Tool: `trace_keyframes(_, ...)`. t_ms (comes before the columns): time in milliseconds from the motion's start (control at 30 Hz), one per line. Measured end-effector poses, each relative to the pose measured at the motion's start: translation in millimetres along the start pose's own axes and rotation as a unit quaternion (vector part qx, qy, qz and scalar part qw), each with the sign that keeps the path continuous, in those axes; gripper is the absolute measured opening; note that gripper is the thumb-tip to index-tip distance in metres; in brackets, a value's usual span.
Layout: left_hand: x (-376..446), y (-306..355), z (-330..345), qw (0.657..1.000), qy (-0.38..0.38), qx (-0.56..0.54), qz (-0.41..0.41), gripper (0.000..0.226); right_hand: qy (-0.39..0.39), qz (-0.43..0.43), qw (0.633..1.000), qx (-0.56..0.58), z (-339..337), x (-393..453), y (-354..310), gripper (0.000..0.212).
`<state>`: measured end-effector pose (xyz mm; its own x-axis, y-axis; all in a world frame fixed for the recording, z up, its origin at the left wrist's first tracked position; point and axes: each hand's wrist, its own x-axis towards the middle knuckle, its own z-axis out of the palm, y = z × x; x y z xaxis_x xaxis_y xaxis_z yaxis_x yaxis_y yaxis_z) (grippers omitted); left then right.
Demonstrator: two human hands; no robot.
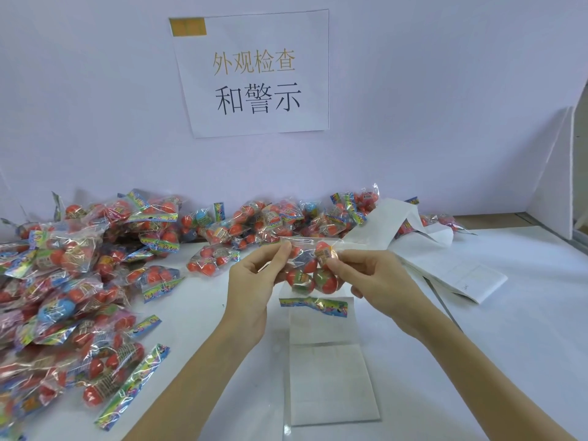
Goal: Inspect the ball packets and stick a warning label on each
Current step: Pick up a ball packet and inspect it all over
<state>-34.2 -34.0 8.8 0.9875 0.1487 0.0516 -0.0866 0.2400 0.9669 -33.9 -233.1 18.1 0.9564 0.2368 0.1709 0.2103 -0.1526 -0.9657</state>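
Observation:
I hold one clear ball packet (pixel 310 275) with red balls and a colourful header strip above the table's middle. My left hand (pixel 254 281) pinches its upper left edge. My right hand (pixel 366 275) pinches the upper right part, where a small label sits on the plastic. A white label backing strip (pixel 327 377) lies on the table right under the packet.
A big heap of ball packets (pixel 73 297) fills the left side, and more packets (pixel 286 218) line the back wall. Folded label sheets (pixel 455 275) lie at the right. A paper sign (pixel 254 74) hangs on the wall. A white panel (pixel 553 173) stands at far right.

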Motion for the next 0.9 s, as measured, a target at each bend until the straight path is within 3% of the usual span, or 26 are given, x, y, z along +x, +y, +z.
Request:
trace_keyframes(200, 2.0, 6.1, -5.0, 0.999, -0.037, -0.033, -0.005, 0.019, -0.014, 0.019, 0.997, 0.078, -2.9, 0.3, 0.8, 0.028)
trace_keyframes(300, 5.5, 6.6, -9.3, 0.997, -0.072, -0.024, -0.006, 0.026, -0.006, -0.001, 0.995, 0.103, -3.6, 1.3, 2.1, 0.031)
trace_keyframes(433, 9.9, 6.7, -9.8, 0.990, -0.067, -0.045, -0.114, 0.060, 0.019, -0.089, 0.996, -0.011, -3.7, 2.0, 2.6, 0.035)
trace_keyframes(533, 7.5, 4.5, -6.6, 0.986, -0.117, -0.073, -0.096, 0.045, 0.013, -0.119, 0.987, -0.109, 0.2, 0.6, 5.3, 0.049)
trace_keyframes(633, 5.0, -0.1, -4.3, 0.987, -0.121, -0.083, -0.064, 0.046, 0.043, -0.083, 0.993, -0.065, 4.4, 0.2, 10.0, 0.066)
trace_keyframes(733, 4.6, -3.4, -0.7, 0.987, -0.091, -0.117, -0.053, 0.044, 0.073, 0.024, 0.993, 0.091, 6.1, 2.7, 7.4, 0.040)
trace_keyframes(900, 3.0, -5.8, 3.6, 0.997, -0.065, -0.039, -0.027, 0.045, 0.024, 0.043, 0.997, 0.060, 6.9, 2.7, 13.3, 0.016)
